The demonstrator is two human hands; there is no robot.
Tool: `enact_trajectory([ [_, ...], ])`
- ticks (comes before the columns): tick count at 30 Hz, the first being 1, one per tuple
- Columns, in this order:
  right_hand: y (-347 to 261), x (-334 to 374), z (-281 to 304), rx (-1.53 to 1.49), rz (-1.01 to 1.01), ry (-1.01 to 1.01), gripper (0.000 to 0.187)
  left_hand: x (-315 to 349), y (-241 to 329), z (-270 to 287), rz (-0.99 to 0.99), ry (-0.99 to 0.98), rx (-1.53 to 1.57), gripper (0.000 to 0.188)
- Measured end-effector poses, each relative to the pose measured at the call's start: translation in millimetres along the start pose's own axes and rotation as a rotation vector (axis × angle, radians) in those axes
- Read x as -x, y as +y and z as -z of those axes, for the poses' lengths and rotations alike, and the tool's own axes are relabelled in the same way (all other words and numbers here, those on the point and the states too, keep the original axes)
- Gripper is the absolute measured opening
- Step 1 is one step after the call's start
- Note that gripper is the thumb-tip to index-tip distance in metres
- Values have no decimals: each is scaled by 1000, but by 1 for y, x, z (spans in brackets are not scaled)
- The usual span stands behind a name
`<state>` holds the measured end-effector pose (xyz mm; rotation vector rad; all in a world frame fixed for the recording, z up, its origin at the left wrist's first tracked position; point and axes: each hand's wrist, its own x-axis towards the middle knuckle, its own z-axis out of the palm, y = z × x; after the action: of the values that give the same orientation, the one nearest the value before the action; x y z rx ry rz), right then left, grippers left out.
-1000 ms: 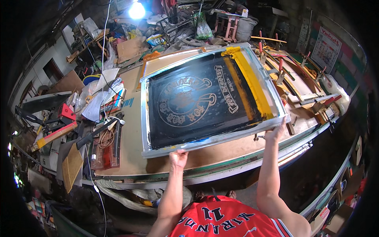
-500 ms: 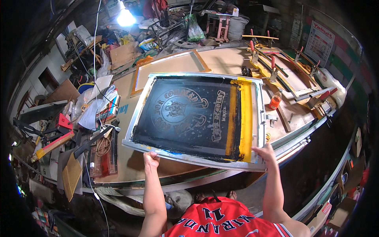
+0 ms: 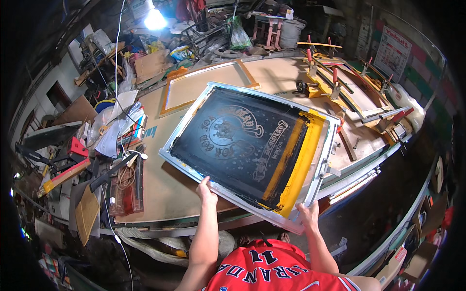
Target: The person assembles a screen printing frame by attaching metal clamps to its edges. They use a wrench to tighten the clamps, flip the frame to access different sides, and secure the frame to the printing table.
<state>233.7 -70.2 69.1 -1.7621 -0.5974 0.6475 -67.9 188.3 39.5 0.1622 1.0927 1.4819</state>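
A silk screen frame (image 3: 233, 140) with pale metal edges, dark mesh and a yellow band near its right end is held tilted over the table. On its near edge, left of the middle, my left hand (image 3: 207, 192) is closed with the thumb on top. My right hand (image 3: 308, 213) grips the near right corner, fingers mostly hidden beneath. The mesh carries a round emblem and lettering. A small metal hinge piece (image 3: 331, 169) sticks out from the frame's right side. Behind lies an orange-edged wooden frame (image 3: 250, 77) on the tabletop.
The wide tan table (image 3: 155, 194) spreads under the screen. On its right stands a printing jig with red-handled clamps (image 3: 335, 85). Tools, papers and a red-handled squeegee-like tool (image 3: 65, 177) crowd the left. A lit bulb (image 3: 154, 20) hangs at the back; a white cord (image 3: 116, 145) runs down the left.
The screen frame has turned clockwise, its right end swinging nearer to me. Both hands moved with it, my left to the right and my right leftward and lower. The orange bottle is now mostly covered.
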Motion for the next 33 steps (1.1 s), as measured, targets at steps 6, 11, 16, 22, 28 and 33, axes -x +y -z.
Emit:
enact_trajectory([
  [6, 7, 32, -1, -39, -100, 118, 33, 6, -22, -5, -20, -49, -187, 17],
  [11, 22, 54, 1, -18, -185, 163, 34, 4, -31, -7, -1, -138, -254, 19],
  [16, 26, 69, -17, -79, -215, 220, 37, 6, -31, -10, -6, -164, -382, 8],
  [22, 35, 86, -60, -300, -225, 227, 44, 16, -27, -11, -67, -198, -636, 12],
  [28, 9, 109, -95, -524, -507, -134, 40, -20, -2, 16, -363, -181, -947, 25],
  [33, 12, 126, -141, -461, -526, -485, 28, -37, 25, 31, -432, -100, -1253, 38],
])
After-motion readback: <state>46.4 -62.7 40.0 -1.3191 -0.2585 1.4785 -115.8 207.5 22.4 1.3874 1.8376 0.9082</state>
